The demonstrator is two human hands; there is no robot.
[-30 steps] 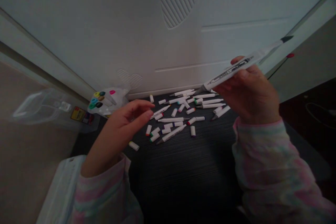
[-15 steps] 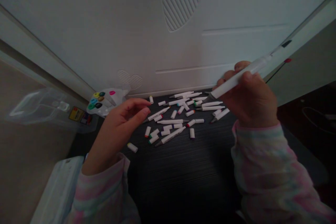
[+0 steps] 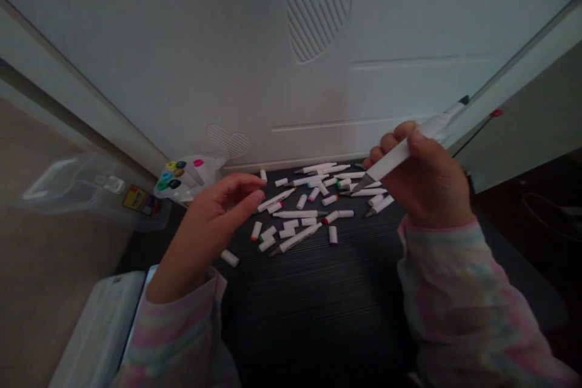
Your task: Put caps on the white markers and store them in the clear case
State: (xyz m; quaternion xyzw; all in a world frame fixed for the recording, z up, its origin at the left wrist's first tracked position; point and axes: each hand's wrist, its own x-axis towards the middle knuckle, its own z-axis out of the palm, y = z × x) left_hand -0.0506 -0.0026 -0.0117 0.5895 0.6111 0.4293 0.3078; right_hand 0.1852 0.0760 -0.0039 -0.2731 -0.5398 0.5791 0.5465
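Observation:
My right hand (image 3: 422,176) grips an uncapped white marker (image 3: 391,159), raised above the right end of the pile. One dark tip points up to the right, and the grey end slants down to the left. My left hand (image 3: 213,215) hovers left of the pile with thumb and fingers apart and nothing between them. Below and between the hands lie several uncapped markers (image 3: 297,239) and loose white caps (image 3: 333,235) with coloured ends. A yellow-ended cap (image 3: 230,257) lies close to my left wrist.
Capped markers stand in a clear holder (image 3: 200,185) at the back left. Beside it is a clear plastic case (image 3: 73,185) with a label. A white box (image 3: 97,321) sits at the lower left. Behind the dark table (image 3: 309,315) rises a white panel (image 3: 227,42) with carved hearts.
My right hand has turned the marker and drawn it slightly left and lower, so its upper tip has come inward. The left hand has barely moved. The view has shifted slightly.

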